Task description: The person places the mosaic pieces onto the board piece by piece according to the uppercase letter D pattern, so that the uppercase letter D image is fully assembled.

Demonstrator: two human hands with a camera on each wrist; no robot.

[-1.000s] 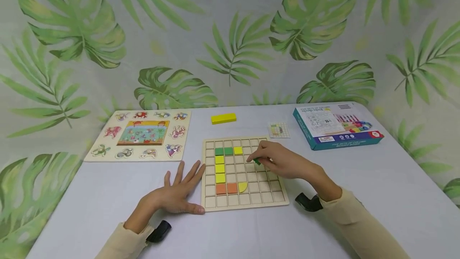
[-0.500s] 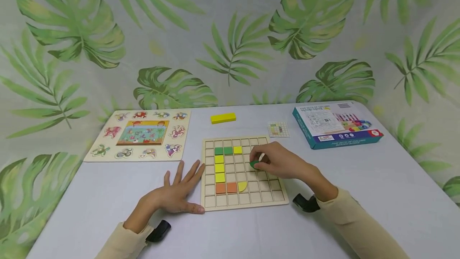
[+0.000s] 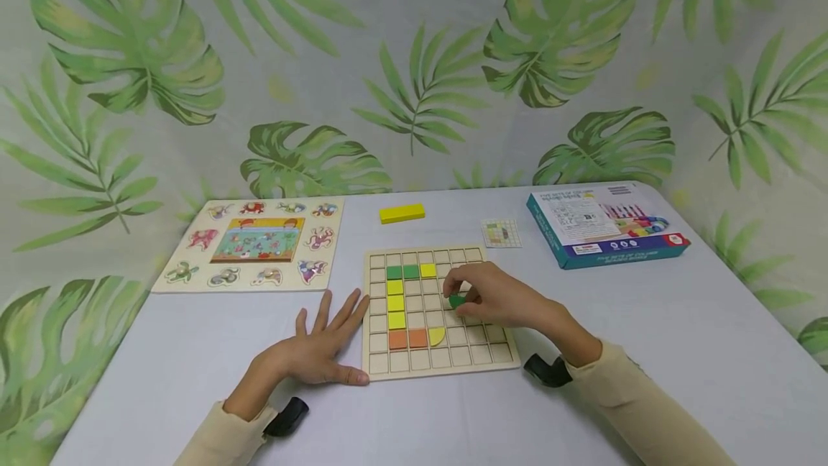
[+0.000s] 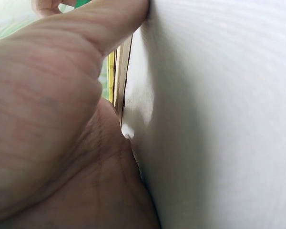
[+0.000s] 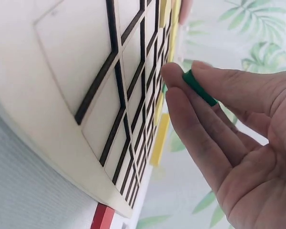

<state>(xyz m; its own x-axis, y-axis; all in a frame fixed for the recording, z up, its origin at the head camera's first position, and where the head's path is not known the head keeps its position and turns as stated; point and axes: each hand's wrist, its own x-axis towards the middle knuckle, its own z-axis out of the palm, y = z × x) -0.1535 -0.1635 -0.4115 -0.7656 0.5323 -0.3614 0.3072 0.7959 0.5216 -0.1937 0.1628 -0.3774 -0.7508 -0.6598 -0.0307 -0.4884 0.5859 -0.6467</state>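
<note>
My right hand (image 3: 494, 295) pinches a small green tile (image 3: 457, 301) between thumb and fingers, over the right middle of a wooden grid board (image 3: 440, 375). In the right wrist view the green tile (image 5: 200, 88) is seen edge-on, apart from the board. My left hand (image 3: 320, 352) lies on the table with fingers spread, fingertips and thumb at the board's left edge. Green square tiles (image 3: 410, 272), yellow square tiles (image 3: 396, 303), orange square tiles (image 3: 417, 339) and a yellow quarter-round tile (image 3: 437, 337) sit in the board's cells.
A yellow block (image 3: 402, 213) and a small pattern card (image 3: 501, 233) lie beyond the board. At the back left lies a sea-animal puzzle board (image 3: 194, 280). A teal-sided box (image 3: 621, 254) with a printed sheet on top is at the back right.
The green tile has turned in my right hand's fingers, and that hand has shifted slightly left and toward the person. The left hand stays in place.
</note>
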